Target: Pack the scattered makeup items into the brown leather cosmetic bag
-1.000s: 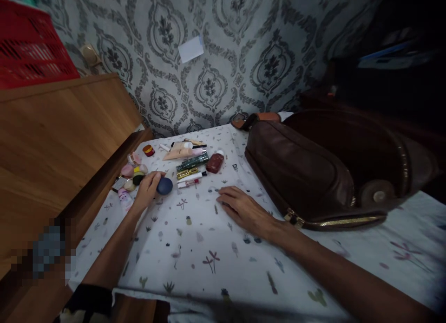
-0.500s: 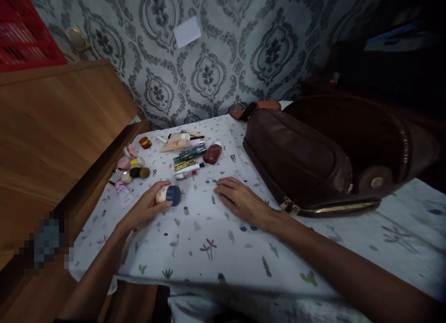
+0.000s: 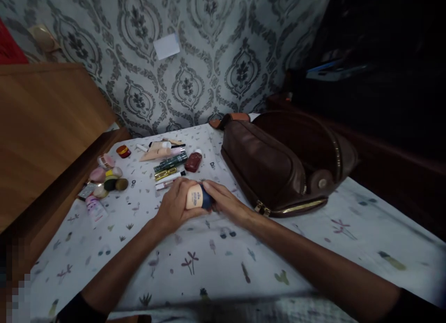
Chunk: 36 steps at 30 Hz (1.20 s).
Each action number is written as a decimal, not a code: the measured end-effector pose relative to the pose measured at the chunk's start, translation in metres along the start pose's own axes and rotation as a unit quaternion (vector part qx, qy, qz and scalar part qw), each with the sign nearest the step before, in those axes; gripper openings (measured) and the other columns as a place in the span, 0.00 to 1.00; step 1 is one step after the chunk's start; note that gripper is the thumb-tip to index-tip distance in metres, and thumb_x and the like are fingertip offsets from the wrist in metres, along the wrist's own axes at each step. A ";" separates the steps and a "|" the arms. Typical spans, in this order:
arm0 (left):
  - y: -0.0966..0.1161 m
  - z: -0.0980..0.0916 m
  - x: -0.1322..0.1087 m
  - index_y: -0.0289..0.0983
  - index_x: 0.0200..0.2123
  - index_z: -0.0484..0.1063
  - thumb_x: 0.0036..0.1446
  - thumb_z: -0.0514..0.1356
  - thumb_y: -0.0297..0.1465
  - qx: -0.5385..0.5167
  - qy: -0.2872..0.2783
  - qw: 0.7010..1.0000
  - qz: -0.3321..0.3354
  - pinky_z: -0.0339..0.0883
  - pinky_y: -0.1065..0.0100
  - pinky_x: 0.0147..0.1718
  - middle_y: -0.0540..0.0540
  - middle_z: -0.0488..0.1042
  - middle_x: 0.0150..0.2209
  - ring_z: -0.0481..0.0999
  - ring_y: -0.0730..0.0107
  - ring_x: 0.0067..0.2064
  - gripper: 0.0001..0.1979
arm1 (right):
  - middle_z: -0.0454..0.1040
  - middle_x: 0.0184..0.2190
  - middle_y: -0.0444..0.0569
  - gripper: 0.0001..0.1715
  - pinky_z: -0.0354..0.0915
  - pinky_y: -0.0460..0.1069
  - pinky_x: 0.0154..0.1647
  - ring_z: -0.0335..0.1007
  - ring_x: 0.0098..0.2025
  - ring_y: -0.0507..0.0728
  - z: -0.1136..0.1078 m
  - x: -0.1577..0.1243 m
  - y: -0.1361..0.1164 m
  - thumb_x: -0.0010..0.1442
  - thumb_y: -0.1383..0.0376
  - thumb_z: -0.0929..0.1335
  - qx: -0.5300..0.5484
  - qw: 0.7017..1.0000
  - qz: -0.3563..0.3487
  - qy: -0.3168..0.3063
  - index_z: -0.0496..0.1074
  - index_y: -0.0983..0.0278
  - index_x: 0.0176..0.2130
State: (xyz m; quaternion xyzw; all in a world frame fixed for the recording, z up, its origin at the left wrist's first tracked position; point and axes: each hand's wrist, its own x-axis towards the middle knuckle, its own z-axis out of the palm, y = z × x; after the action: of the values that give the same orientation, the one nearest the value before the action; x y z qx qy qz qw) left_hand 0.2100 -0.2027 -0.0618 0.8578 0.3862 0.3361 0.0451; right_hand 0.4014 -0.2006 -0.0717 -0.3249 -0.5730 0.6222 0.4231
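My left hand [image 3: 174,207] is wrapped round a small beige bottle [image 3: 194,197] with a dark blue cap [image 3: 206,200], held on its side just above the patterned white cloth [image 3: 216,262]. My right hand [image 3: 225,201] meets it from the right, fingers closed on the blue cap. An open brown leather bag [image 3: 275,165] lies right behind my right hand.
Several small cosmetics lie at the back left: tubes and pencils [image 3: 169,163], a dark red bottle [image 3: 193,161], round sponges [image 3: 106,179], a pink tube [image 3: 95,208]. A wooden cabinet [image 3: 42,137] borders the left side. Patterned wallpaper stands behind.
My left hand lifted the bottle from the cosmetics pile and carried it right to the middle. My right hand rose off the cloth and took hold of the cap.
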 end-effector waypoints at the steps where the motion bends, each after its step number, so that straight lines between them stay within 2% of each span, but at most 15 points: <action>1: -0.001 0.004 0.001 0.39 0.55 0.64 0.59 0.54 0.60 0.008 0.009 1.000 0.016 0.70 0.58 0.43 0.40 0.71 0.47 0.74 0.55 0.46 0.34 | 0.64 0.27 0.41 0.33 0.59 0.46 0.23 0.61 0.24 0.50 0.000 0.001 0.002 0.60 0.37 0.64 0.018 1.000 0.009 0.010 0.68 0.64 0.37; 4: -0.006 0.010 -0.002 0.38 0.57 0.62 0.63 0.48 0.59 0.022 0.012 0.999 0.030 0.70 0.59 0.41 0.39 0.72 0.47 0.76 0.55 0.45 0.34 | 0.63 0.24 0.40 0.34 0.57 0.46 0.22 0.59 0.23 0.49 0.000 0.004 0.008 0.57 0.36 0.66 0.031 0.999 0.019 0.024 0.67 0.64 0.35; 8: -0.006 0.009 -0.008 0.38 0.53 0.63 0.63 0.46 0.59 0.011 -0.010 1.000 -0.019 0.68 0.61 0.34 0.42 0.74 0.43 0.77 0.58 0.39 0.33 | 0.66 0.24 0.41 0.34 0.60 0.46 0.24 0.61 0.23 0.49 0.000 0.002 0.006 0.59 0.36 0.65 -0.007 1.000 0.021 0.003 0.69 0.65 0.37; 13: 0.001 0.005 -0.008 0.40 0.49 0.64 0.65 0.47 0.55 -0.091 -0.041 0.987 -0.130 0.65 0.62 0.37 0.46 0.74 0.40 0.74 0.61 0.36 0.25 | 0.73 0.36 0.47 0.30 0.69 0.48 0.33 0.69 0.31 0.52 0.000 -0.001 0.003 0.63 0.43 0.66 -0.059 0.998 -0.008 -0.015 0.71 0.66 0.47; 16: 0.003 0.005 -0.007 0.40 0.46 0.64 0.66 0.46 0.53 -0.148 -0.043 0.973 -0.170 0.63 0.63 0.36 0.48 0.73 0.36 0.72 0.63 0.34 0.23 | 0.75 0.42 0.50 0.26 0.72 0.51 0.41 0.73 0.40 0.56 -0.001 -0.003 0.006 0.64 0.48 0.67 -0.116 0.991 -0.060 0.004 0.69 0.64 0.52; 18: 0.003 0.005 -0.007 0.40 0.45 0.64 0.67 0.44 0.53 -0.172 -0.039 0.966 -0.187 0.62 0.63 0.36 0.49 0.72 0.33 0.71 0.63 0.33 0.23 | 0.74 0.47 0.52 0.26 0.71 0.55 0.50 0.72 0.48 0.60 -0.001 -0.004 0.008 0.62 0.52 0.70 -0.184 0.974 -0.128 0.017 0.68 0.63 0.54; 21: 0.002 0.005 -0.007 0.41 0.44 0.65 0.68 0.42 0.53 -0.195 -0.039 0.959 -0.203 0.62 0.63 0.37 0.49 0.72 0.31 0.71 0.62 0.34 0.24 | 0.69 0.54 0.56 0.30 0.67 0.60 0.59 0.68 0.57 0.63 -0.003 -0.006 0.008 0.62 0.59 0.72 -0.294 0.930 -0.221 0.000 0.64 0.60 0.60; 24: 0.001 0.006 -0.006 0.41 0.44 0.65 0.68 0.41 0.53 -0.203 -0.041 0.954 -0.217 0.63 0.63 0.37 0.49 0.72 0.30 0.71 0.62 0.34 0.25 | 0.64 0.59 0.57 0.37 0.65 0.62 0.63 0.63 0.62 0.63 -0.005 -0.007 0.010 0.61 0.64 0.71 -0.360 0.902 -0.240 -0.004 0.58 0.57 0.65; 27: 0.001 0.006 -0.004 0.40 0.42 0.66 0.68 0.40 0.55 -0.215 -0.025 0.949 -0.228 0.64 0.62 0.38 0.48 0.71 0.32 0.71 0.62 0.36 0.27 | 0.63 0.60 0.57 0.45 0.64 0.62 0.63 0.63 0.63 0.64 -0.007 -0.006 0.014 0.58 0.65 0.73 -0.374 0.904 -0.209 0.012 0.54 0.59 0.68; 30: 0.001 0.005 -0.003 0.40 0.41 0.66 0.68 0.40 0.55 -0.229 -0.011 0.945 -0.232 0.65 0.63 0.38 0.48 0.71 0.33 0.70 0.62 0.38 0.28 | 0.65 0.59 0.59 0.47 0.67 0.62 0.60 0.66 0.61 0.65 -0.007 -0.007 0.014 0.57 0.61 0.75 -0.355 0.919 -0.169 0.008 0.53 0.60 0.68; 32: 0.001 0.004 -0.004 0.40 0.41 0.65 0.68 0.40 0.55 -0.236 -0.014 0.943 -0.233 0.64 0.63 0.39 0.48 0.71 0.34 0.70 0.62 0.38 0.27 | 0.67 0.59 0.59 0.45 0.71 0.61 0.55 0.69 0.57 0.64 -0.007 -0.008 0.011 0.59 0.57 0.74 -0.333 0.931 -0.148 0.000 0.55 0.61 0.67; 36: 0.001 0.004 -0.006 0.40 0.42 0.65 0.68 0.41 0.55 -0.230 -0.017 0.945 -0.232 0.64 0.63 0.38 0.48 0.70 0.33 0.70 0.62 0.37 0.26 | 0.73 0.53 0.59 0.33 0.73 0.58 0.46 0.74 0.46 0.61 -0.007 -0.009 0.006 0.65 0.52 0.68 -0.308 0.943 -0.127 0.004 0.62 0.64 0.63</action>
State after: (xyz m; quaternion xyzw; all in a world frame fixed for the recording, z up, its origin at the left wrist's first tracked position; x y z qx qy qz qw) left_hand 0.2105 -0.2065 -0.0680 0.7164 0.4858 0.3815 0.3245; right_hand 0.4101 -0.2057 -0.0793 -0.3661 -0.7714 0.3556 0.3800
